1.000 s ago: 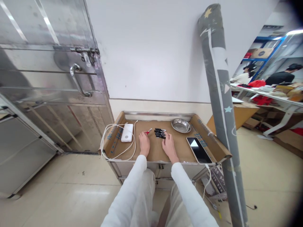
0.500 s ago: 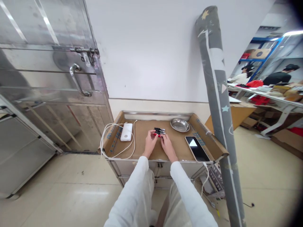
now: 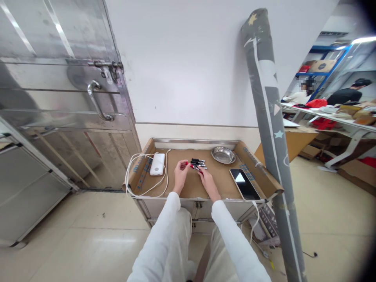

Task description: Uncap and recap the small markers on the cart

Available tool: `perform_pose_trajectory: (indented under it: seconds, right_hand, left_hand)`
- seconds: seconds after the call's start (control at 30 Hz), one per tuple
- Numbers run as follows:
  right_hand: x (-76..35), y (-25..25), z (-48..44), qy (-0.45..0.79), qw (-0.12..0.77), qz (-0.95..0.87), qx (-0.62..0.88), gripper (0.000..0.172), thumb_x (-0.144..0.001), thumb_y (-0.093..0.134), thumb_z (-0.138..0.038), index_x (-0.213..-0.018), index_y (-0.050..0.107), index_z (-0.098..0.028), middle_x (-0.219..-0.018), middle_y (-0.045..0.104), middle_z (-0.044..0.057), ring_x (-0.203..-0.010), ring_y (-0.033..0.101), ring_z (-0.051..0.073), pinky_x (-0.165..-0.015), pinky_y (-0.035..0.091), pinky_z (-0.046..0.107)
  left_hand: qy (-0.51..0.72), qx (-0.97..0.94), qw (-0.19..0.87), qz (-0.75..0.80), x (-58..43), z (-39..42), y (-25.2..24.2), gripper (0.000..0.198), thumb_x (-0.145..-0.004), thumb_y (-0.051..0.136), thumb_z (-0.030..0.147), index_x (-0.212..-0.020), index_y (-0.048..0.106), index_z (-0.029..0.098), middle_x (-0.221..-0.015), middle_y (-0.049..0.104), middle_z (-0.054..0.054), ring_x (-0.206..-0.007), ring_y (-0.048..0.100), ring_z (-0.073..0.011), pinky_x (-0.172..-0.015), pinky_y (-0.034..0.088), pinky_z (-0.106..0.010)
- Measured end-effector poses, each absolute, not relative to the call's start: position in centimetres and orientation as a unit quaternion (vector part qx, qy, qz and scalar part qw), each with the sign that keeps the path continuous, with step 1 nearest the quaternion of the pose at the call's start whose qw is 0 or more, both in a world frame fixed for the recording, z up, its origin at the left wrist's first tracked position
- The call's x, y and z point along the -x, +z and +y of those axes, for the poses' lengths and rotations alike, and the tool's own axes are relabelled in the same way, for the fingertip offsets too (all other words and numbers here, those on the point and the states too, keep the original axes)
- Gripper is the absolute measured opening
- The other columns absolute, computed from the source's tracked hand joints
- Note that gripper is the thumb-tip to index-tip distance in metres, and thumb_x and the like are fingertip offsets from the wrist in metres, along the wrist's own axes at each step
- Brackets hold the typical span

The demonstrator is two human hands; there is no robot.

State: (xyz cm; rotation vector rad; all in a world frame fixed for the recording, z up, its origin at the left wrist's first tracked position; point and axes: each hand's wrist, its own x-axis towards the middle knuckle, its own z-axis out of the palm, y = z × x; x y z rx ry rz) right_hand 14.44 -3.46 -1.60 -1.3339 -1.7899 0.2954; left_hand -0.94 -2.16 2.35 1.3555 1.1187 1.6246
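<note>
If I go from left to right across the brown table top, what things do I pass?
White cable → white power bank → left hand → right hand → metal dish → phone.

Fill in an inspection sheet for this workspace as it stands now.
Surface: cardboard-lined cart top, against the wall.
Job's things: small red piece in left hand; red-tipped piece at right hand; black pens just beyond.
Clutter: metal dish, phone, power bank.
Grippers: both hands pinching, fingers close together.
Cables: white cable looped by the power bank.
Surroundings: steel door, rolled mat, people at far table.
</note>
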Motion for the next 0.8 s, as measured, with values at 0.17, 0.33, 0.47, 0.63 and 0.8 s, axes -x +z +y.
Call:
perform_pose_trajectory:
  seconds: [0.17,0.33,0.47,0.63,0.8]
  right_hand:
    - [-14.4,-0.8,-4.2,0.128,0.427,-0.705,0.551,0.031,-0.094,0.036,-0.029,-0.115,0.056,-0.020,-0.107,0.068,0.010,-0.094,0.065,0.021,-0.083,0.051,0.036]
    - [-14.4,-0.3,-4.6,0.069,0.468,-0.693,0.544,0.033,-0.096,0.032,-0.033,-0.110,0.058,-0.018,-0.109,0.066,0.012,-0.100,0.063,0.021,-0.091,0.048,0.037]
    - [-14.5,-0.2,-4.6,0.039,0.459,-0.708,0.535,0.035,-0.096,0.031,-0.031,-0.113,0.059,-0.019,-0.112,0.064,0.011,-0.105,0.060,0.020,-0.096,0.046,0.039]
    - [-14.5,-0.4,-4.3,0.034,0.413,-0.742,0.527,0.036,-0.095,0.032,-0.027,-0.118,0.059,-0.020,-0.122,0.060,0.010,-0.114,0.055,0.020,-0.100,0.044,0.039]
    - [-14.5,-0.3,-4.2,0.007,0.373,-0.755,0.540,0.035,-0.092,0.040,-0.025,-0.123,0.056,-0.022,-0.134,0.049,0.010,-0.121,0.047,0.022,-0.100,0.043,0.042]
  left_hand:
    - [0.669,-0.475,0.350,0.453,1.8,-0.9,2.0,0.029,-0.081,0.060,0.035,-0.101,0.058,0.015,-0.101,0.064,-0.010,-0.093,0.062,-0.0162,-0.088,0.048,-0.033]
    - [0.565,-0.565,0.419,0.432,2.1,-1.2,1.4,0.023,-0.077,0.064,0.031,-0.093,0.060,0.015,-0.093,0.067,-0.007,-0.086,0.063,-0.0155,-0.085,0.048,-0.032]
    - [0.442,-0.675,0.420,0.416,1.2,-2.3,0.8,0.012,-0.078,0.062,0.025,-0.087,0.063,0.017,-0.088,0.067,-0.003,-0.079,0.061,-0.0143,-0.082,0.048,-0.031]
    - [0.400,-0.745,0.285,0.452,-0.2,-1.9,-0.2,0.006,-0.080,0.058,0.014,-0.083,0.062,0.018,-0.087,0.058,-0.003,-0.089,0.056,-0.0171,-0.089,0.046,-0.036]
    - [0.420,-0.746,0.231,0.462,-0.1,-1.6,-0.8,0.017,-0.083,0.047,0.007,-0.093,0.057,0.017,-0.101,0.048,-0.006,-0.090,0.056,-0.0143,-0.089,0.048,-0.035]
